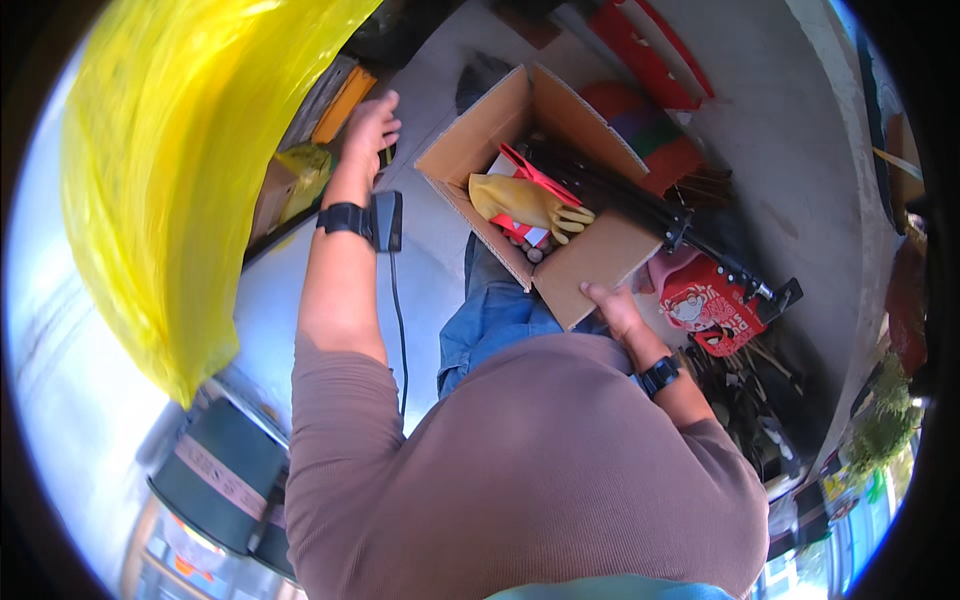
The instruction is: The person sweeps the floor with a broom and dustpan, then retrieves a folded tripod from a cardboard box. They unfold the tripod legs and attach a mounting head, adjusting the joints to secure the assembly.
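A cardboard box (487, 125) stands in front of my legs with its flaps spread. Inside lie a yellow rubber glove (520, 203), something red and white, several small round brownish objects (535, 254) and a black folded stand (590, 180) with long legs, which pokes out over the right side. My right hand (615, 305) pinches the near flap (598, 262), thumb on top and the other fingers hidden beneath. Off to the left of the box, my left hand (372, 130) is raised with fingers stretched and nothing in it. A strapped-on black device with a cable sits on my left wrist.
A large yellow plastic bag (190, 150) hangs at the left. Beyond my left hand is an orange-edged stack (343, 104). Right of the box are a red patterned bag (712, 308) and thin sticks; a red box (655, 50) lies behind. A dark green case (215, 470) stands lower left.
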A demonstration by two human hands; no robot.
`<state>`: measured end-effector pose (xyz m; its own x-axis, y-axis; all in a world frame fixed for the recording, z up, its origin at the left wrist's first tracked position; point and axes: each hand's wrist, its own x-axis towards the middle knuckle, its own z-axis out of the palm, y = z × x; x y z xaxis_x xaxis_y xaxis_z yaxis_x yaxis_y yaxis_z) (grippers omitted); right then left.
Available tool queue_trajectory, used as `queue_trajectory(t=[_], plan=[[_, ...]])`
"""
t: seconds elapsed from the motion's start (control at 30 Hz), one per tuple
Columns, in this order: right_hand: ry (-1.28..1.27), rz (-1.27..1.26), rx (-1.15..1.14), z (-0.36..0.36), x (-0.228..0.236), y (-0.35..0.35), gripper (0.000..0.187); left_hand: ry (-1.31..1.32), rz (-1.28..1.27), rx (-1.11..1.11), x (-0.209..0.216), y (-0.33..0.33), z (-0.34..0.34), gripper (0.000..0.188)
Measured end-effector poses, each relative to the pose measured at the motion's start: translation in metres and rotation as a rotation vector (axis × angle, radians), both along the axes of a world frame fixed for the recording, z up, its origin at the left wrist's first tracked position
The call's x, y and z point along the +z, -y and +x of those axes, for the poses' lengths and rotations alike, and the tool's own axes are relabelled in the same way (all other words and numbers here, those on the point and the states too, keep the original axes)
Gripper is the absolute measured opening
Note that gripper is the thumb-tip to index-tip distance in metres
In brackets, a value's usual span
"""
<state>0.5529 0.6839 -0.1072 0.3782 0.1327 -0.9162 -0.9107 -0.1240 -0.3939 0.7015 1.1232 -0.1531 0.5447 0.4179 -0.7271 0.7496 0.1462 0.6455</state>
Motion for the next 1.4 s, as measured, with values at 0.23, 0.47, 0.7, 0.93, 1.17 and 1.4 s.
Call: queue_trajectory(t=[0.23, 0.47, 0.7, 0.93, 1.17, 1.4], plan=[[-0.07, -0.161, -0.188, -0.018, -0.011, -0.028, 0.029, -0.132, -0.215, 0.43, -0.12, -0.098, 0.122, 0.082], [-0.175, -0.219, -0.413, -0.012, -0.007, -0.057, 0.013, -0.19, -0.146, 0.513, -0.213, -0.191, 0.16, 0.035], [-0.235, -0.192, -0.55, -0.022, -0.022, -0.056, 0.01, -0.105, 0.152, 0.187, -0.152, -0.202, 0.133, 0.017], [-0.173, -0.137, -0.548, -0.019, -0.022, -0.052, 0.009, 0.006, 0.257, 0.281, -0.026, -0.163, 0.045, 0.015], [-0.139, -0.051, -0.55, -0.019, -0.022, -0.046, 0.009, 0.105, 0.063, 0.354, -0.013, -0.121, -0.067, 0.007], [-0.151, -0.035, -0.521, -0.019, -0.029, -0.038, 0.01, -0.119, -0.019, 0.379, -0.073, -0.067, -0.138, 0.005]])
